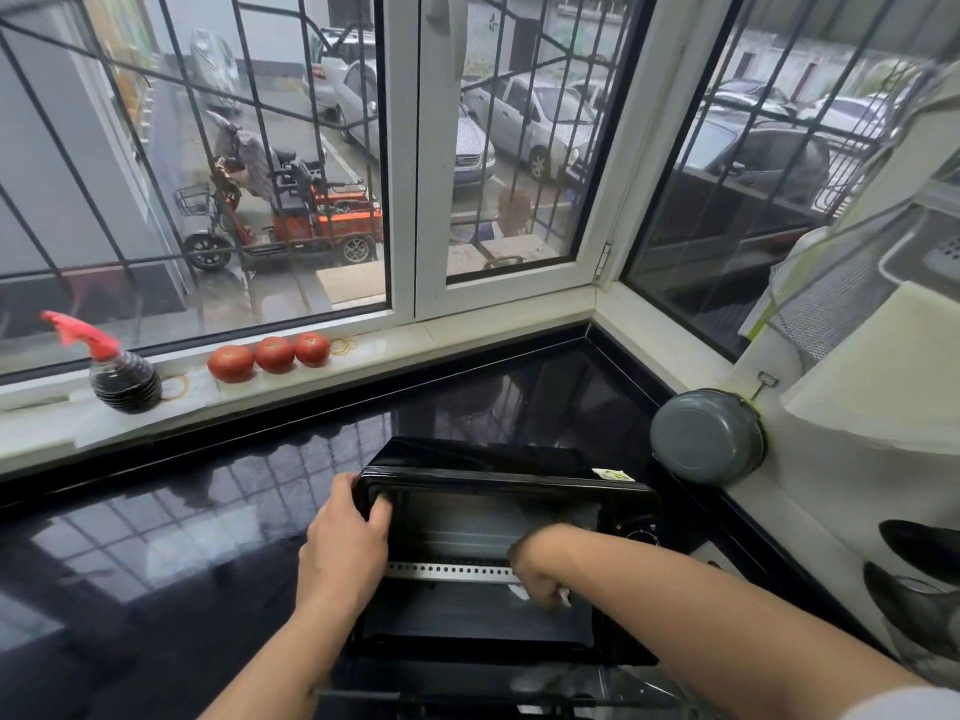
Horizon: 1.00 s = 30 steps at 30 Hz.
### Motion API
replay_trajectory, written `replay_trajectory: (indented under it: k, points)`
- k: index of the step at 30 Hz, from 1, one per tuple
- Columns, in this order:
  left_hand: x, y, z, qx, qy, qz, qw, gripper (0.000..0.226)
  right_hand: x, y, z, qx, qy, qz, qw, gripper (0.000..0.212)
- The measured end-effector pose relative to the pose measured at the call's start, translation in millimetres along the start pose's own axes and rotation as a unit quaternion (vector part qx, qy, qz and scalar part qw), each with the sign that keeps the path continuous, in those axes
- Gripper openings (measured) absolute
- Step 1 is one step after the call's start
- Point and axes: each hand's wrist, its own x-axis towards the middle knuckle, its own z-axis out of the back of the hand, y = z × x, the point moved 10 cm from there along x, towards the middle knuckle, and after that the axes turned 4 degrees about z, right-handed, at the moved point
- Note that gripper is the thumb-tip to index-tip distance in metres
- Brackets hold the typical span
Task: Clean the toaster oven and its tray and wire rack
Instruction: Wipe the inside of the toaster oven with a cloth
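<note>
Head view: left hand [345,537] curls round the top-left corner of the rigid, glossy black toaster oven [498,553], steadying it near the counter's right edge; right hand [540,576] pinches a soft white cloth [519,592] inside.

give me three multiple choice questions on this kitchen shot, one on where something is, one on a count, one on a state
1. Where is the spray bottle?
A. on the windowsill
B. inside the oven
C. on the pot

2. How many tomatoes lie on the sill?
A. one
B. three
C. five

3. What is the left hand doing?
A. hanging idle
B. holding a tomato
C. gripping the oven's top left corner

Answers:
1 A, the bottle stands on the sill at the far left.
2 B, three red tomatoes sit in a row by the window.
3 C, its fingers curl over the corner while the right hand reaches inside with a white cloth.
</note>
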Motion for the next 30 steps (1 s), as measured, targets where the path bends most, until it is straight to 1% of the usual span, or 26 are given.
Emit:
replay_trajectory:
  k: [2, 3, 5, 7, 9, 11, 13, 15, 17, 19, 20, 21, 23, 24, 25, 27, 30]
  points:
    - [3, 0, 0, 0.004, 0.002, 0.003, 1.0, 0.015, -3, 1, 0, 0.001, 0.015, 0.006, 1.0, 0.027]
    - [4, 0, -1, 0.005, 0.004, 0.004, 1.0, 0.019, -3, 0, 2, 0.002, 0.004, 0.002, 1.0, 0.026]
    - [5, 0, -2, 0.007, 0.006, 0.004, 1.0, 0.023, -4, -3, 6, 0.022, -0.04, -0.016, 0.999, 0.024]
    - [5, -1, -1, 0.009, 0.006, 0.005, 1.0, 0.02, -3, -7, 8, 0.039, -0.08, -0.035, 0.995, 0.027]
    - [5, -1, -1, 0.011, 0.006, 0.003, 1.0, 0.019, 0, -9, 8, 0.056, -0.12, -0.049, 0.99, 0.033]
    - [4, -1, -1, 0.007, 0.007, -0.001, 1.0, 0.019, -1, -10, 8, 0.078, -0.143, -0.048, 0.986, 0.041]
    - [4, -1, -1, 0.004, 0.008, -0.003, 1.0, 0.016, -5, -10, 8, 0.103, -0.135, -0.042, 0.985, 0.053]
    - [4, -1, 0, 0.005, 0.008, -0.005, 1.0, 0.017, -10, -8, 11, 0.127, -0.103, -0.031, 0.986, 0.062]
    - [5, -2, 0, 0.006, 0.009, -0.005, 1.0, 0.017, -9, -2, 11, 0.132, -0.047, -0.006, 0.99, 0.061]
    - [5, -1, -1, 0.004, 0.009, -0.002, 1.0, 0.018, -9, 1, 14, 0.133, -0.013, 0.004, 0.991, 0.05]
    - [5, -1, -1, 0.003, 0.009, -0.002, 1.0, 0.018, -7, 2, 16, 0.136, -0.008, 0.006, 0.991, 0.044]
    - [5, -1, -1, 0.002, 0.009, -0.002, 1.0, 0.018, -7, 1, 16, 0.151, -0.002, 0.007, 0.989, 0.044]
    - [3, -2, -1, 0.001, 0.01, -0.003, 1.0, 0.017, -3, -1, 11, 0.232, 0.003, 0.003, 0.973, 0.061]
    - [3, -2, 0, 0.0, 0.008, -0.004, 1.0, 0.017, 0, -3, 10, 0.27, 0.0, 0.001, 0.963, 0.065]
    - [2, -2, 1, -0.001, 0.006, -0.005, 1.0, 0.017, 3, -3, 10, 0.295, -0.003, 0.006, 0.955, 0.062]
    - [-1, -2, 2, -0.002, 0.005, -0.006, 1.0, 0.017, 11, -1, 12, 0.293, -0.022, 0.023, 0.956, 0.054]
    - [-2, 1, 2, 0.0, 0.003, -0.005, 1.0, 0.019, 21, 1, 16, 0.295, -0.032, 0.025, 0.955, 0.055]
